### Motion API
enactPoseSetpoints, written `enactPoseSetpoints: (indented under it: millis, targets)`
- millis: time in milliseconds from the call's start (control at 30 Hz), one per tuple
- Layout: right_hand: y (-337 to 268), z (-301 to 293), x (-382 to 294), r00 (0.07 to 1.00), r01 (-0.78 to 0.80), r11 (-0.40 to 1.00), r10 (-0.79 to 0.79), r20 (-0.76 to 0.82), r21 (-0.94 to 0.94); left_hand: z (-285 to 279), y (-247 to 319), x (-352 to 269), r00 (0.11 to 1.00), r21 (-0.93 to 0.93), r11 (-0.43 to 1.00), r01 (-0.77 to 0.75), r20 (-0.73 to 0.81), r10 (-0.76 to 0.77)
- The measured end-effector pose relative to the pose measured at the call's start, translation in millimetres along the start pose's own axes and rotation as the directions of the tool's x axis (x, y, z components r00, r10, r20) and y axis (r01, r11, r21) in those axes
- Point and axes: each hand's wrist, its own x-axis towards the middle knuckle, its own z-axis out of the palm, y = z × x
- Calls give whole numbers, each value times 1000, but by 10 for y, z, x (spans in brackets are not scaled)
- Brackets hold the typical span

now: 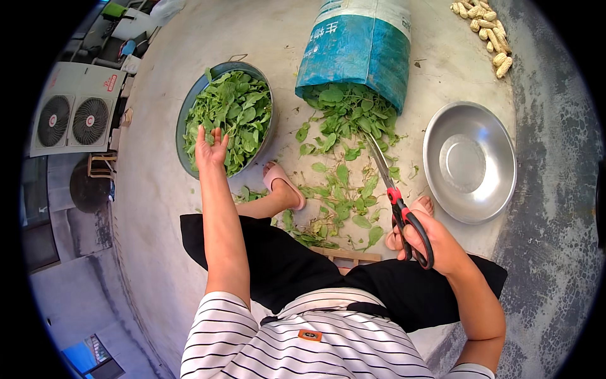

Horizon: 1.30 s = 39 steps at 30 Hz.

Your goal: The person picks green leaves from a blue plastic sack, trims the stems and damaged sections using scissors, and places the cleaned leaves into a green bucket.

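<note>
My left hand [211, 150], palm up with fingers apart, holds nothing that I can see; it is over the near edge of a round metal tub [182, 137] heaped with green leafy stems [232, 111]. My right hand [426, 239] grips red-and-black-handled scissors [395, 194] by their loops. Their long blades look closed and point away from me, the tips at the leafy greens [360, 109] spilling from the mouth of a blue and white woven sack [352, 52]. Loose leaves and stems [343, 199] lie scattered on the floor between my feet.
An empty steel basin [466, 161] stands at the right, beside my right foot. Peanuts in their shells [492, 31] lie at the upper right. A low wooden stool [355, 256] shows between my legs. Along the left wall stands an air-conditioner outdoor unit [75, 109].
</note>
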Motion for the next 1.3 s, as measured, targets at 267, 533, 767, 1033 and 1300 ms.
enactPoseSetpoints:
  millis: [267, 533, 767, 1033, 1300]
  targets:
    - [-172, 35, 2, 996, 86, 987, -81, -39, 133, -228, -237, 1310, 812, 745, 369, -555, 388, 436]
    - [-215, 82, 269, 991, -8, 971, 39, -125, 238, 279, -359, 1925, 615, 712, -479, -513, 695, 373]
    - [-301, 157, 501, 955, -20, 968, 92, -281, 250, 282, -269, 2046, 569, 494, -682, -539, 811, 137]
    - [-254, 165, 580, 960, -39, 984, 84, -266, 171, 100, -216, 2088, 521, 558, -638, -530, 808, 274]
    - [-225, 179, 519, 981, -20, 986, 51, -189, 163, 236, -87, 1708, 529, 512, -575, -638, 834, 156]
